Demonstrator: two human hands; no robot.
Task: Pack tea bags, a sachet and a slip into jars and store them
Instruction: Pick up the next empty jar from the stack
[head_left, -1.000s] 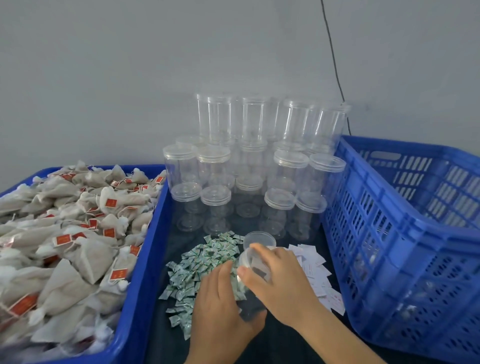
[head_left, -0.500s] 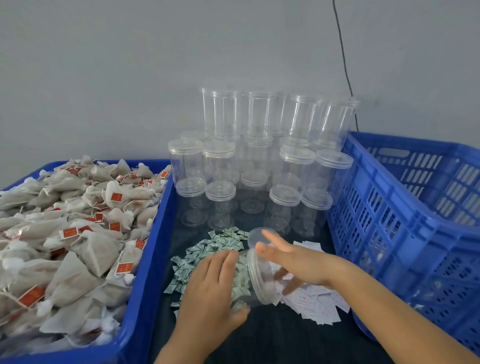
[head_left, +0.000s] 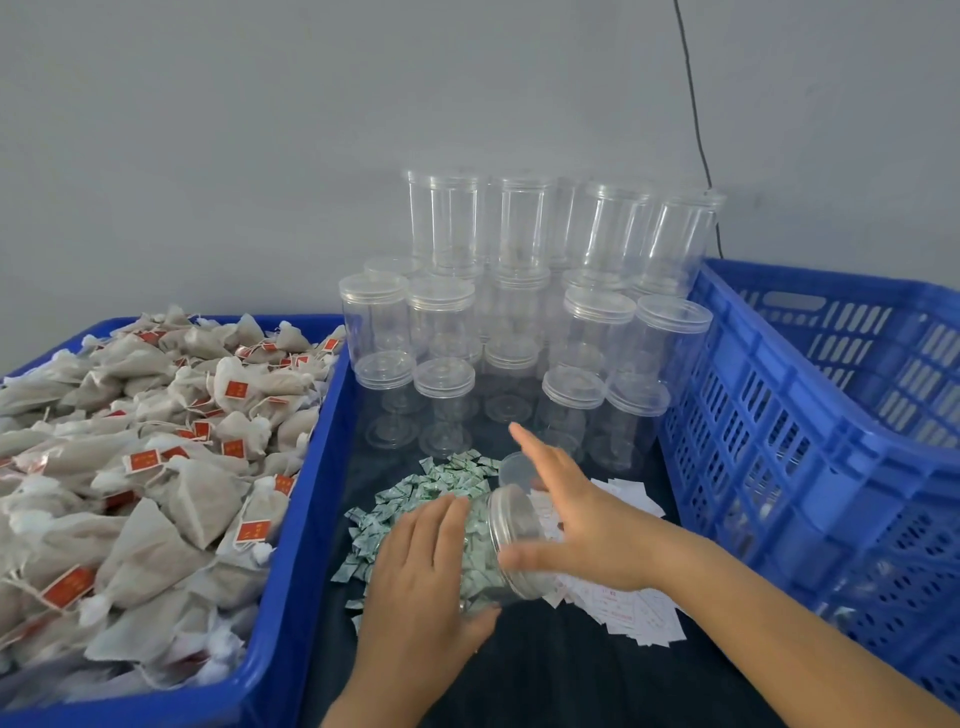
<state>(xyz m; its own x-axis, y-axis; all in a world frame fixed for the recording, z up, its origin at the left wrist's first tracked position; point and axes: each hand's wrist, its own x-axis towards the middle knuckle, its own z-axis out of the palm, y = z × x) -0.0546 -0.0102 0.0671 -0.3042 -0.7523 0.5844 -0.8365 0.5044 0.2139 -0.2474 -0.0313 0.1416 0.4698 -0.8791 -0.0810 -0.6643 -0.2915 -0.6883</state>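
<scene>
Clear plastic jar (head_left: 511, 545), tipped on its side, has stayed in the left hand (head_left: 426, 582), which grips it. The right hand (head_left: 582, 525) has spread open at its mouth, over the slips (head_left: 623, 608)

Two blue crates (head_left: 810, 467), two hands (head_left: 587, 525), one tilted jar (head_left: 511, 545), and heaped tea bags (head_left: 156, 467) beyond counting.

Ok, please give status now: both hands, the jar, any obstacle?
Left hand grips open jar, tilted on its side. Right hand open at jar mouth. Lid lies behind. No obstacle seen.
</scene>
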